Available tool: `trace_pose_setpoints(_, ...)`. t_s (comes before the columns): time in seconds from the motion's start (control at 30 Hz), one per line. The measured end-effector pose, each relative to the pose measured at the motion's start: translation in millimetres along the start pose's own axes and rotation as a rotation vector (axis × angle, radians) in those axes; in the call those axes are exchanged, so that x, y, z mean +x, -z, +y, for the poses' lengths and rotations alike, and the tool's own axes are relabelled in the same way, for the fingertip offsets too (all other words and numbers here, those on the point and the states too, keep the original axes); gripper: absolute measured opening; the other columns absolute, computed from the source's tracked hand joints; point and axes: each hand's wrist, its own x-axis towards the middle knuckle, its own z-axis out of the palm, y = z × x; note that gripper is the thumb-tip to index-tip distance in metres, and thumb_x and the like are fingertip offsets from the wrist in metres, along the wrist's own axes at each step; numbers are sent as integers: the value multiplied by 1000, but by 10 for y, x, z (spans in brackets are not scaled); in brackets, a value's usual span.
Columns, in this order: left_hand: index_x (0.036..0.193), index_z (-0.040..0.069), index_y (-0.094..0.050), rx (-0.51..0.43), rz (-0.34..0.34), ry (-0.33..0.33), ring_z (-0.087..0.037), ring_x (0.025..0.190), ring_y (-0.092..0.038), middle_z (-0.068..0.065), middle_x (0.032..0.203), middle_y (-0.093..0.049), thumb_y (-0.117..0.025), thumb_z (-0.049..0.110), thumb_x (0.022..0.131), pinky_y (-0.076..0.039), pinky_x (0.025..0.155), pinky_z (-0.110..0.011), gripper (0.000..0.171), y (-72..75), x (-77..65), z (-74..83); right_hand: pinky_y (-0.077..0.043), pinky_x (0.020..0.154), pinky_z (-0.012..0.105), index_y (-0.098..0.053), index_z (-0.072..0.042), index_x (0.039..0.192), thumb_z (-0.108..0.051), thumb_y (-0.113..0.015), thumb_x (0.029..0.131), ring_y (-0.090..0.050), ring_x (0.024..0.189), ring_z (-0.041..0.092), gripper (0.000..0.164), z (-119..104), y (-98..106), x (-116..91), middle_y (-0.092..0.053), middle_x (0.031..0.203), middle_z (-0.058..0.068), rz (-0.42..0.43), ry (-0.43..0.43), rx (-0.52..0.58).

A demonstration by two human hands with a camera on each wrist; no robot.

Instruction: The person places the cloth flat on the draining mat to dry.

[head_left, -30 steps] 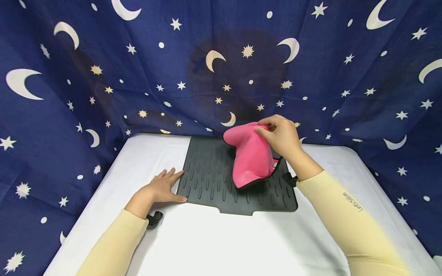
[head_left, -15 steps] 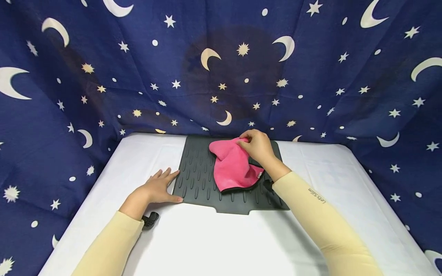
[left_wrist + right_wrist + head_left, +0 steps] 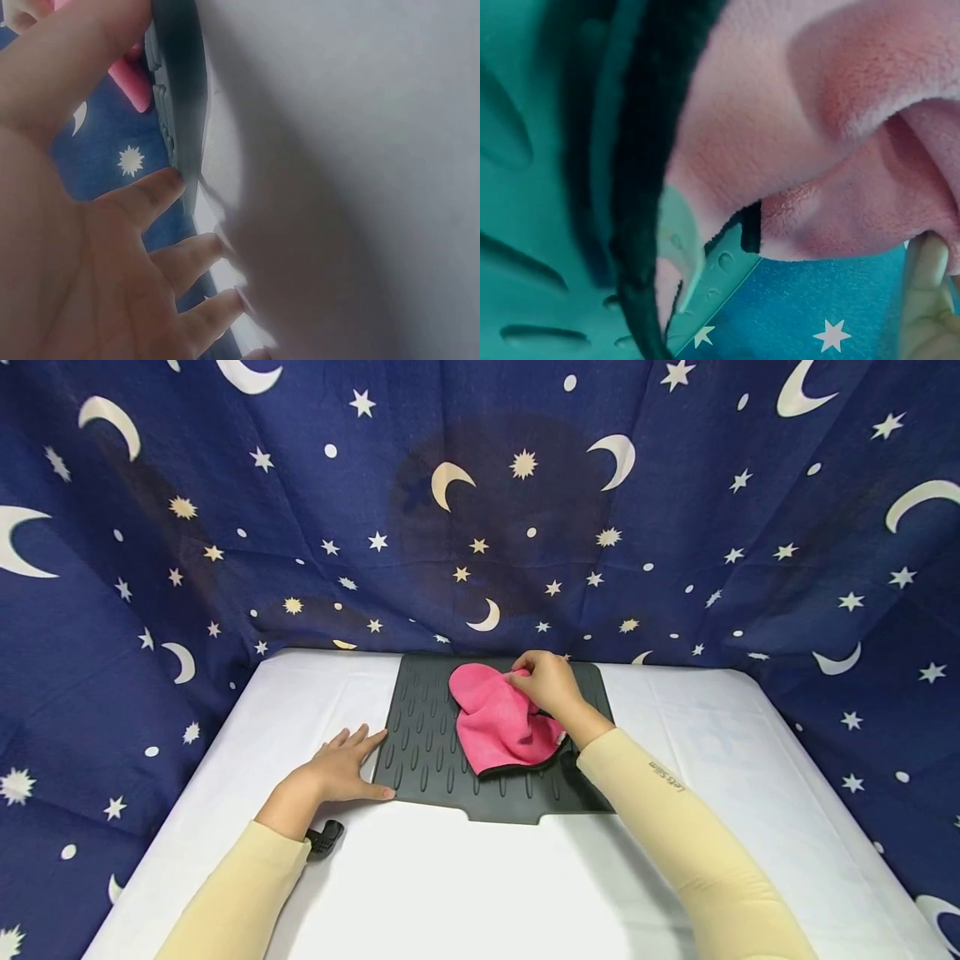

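Note:
My right hand (image 3: 553,687) pinches the upper right part of a pink cloth (image 3: 491,722) with black edging. The cloth sags in folds, its lower part spread over a dark ribbed rubber mat (image 3: 420,739). In the right wrist view, fuzzy pink folds, the black edging (image 3: 649,135) and a small pale tag (image 3: 679,240) show close up. My left hand (image 3: 339,770) rests with spread fingers at the mat's left edge, thumb at the front left corner. The left wrist view shows the thumb and forefinger touching the mat's side (image 3: 184,97).
A white-covered table (image 3: 465,893) lies under the mat and extends to both sides. Directly behind it hangs a dark blue curtain (image 3: 360,468) with moons and stars, which also runs along the left and right sides. A black wrist camera (image 3: 326,839) sits by the left wrist.
My right hand has moved left and lowered the cloth; its lower part now spreads and folds on the mat. My left hand keeps its place on the mat's edge. The head view has shifted slightly.

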Motion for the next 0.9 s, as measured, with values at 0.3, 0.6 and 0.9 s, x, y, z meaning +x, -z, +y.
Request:
trace_pose_setpoints(0.3, 157, 13, -32, -11, -7, -3, -55, 145, -15, -26, 161, -22, -80, 63, 71, -14, 113, -70, 110, -7, -11, 19, -48, 73, 37, -75, -7, 96, -24, -78, 88, -60, 77, 24, 20, 5, -16, -33, -70, 84, 7, -61, -9, 5)
trace_pose_setpoints(0.6, 157, 14, -32, -10, -12, 2, -55, 145, -16, -25, 161, -22, -79, 65, 71, -17, 111, -72, 110, -6, -20, 18, -50, 79, 42, -74, -5, 110, -29, -68, 97, -61, 87, 24, 28, 24, 215, -151, -63, 99, 11, -52, 30, 75)
trace_pose_setpoints(0.9, 157, 13, -33, -5, -4, -5, -55, 145, -17, -25, 161, -23, -79, 64, 71, -19, 110, -72, 110, 12, -21, 14, -51, 77, 40, -75, -8, 107, -32, -68, 97, -62, 88, 23, 27, 130, 491, -346, -64, 102, 9, 8, 41, 110)
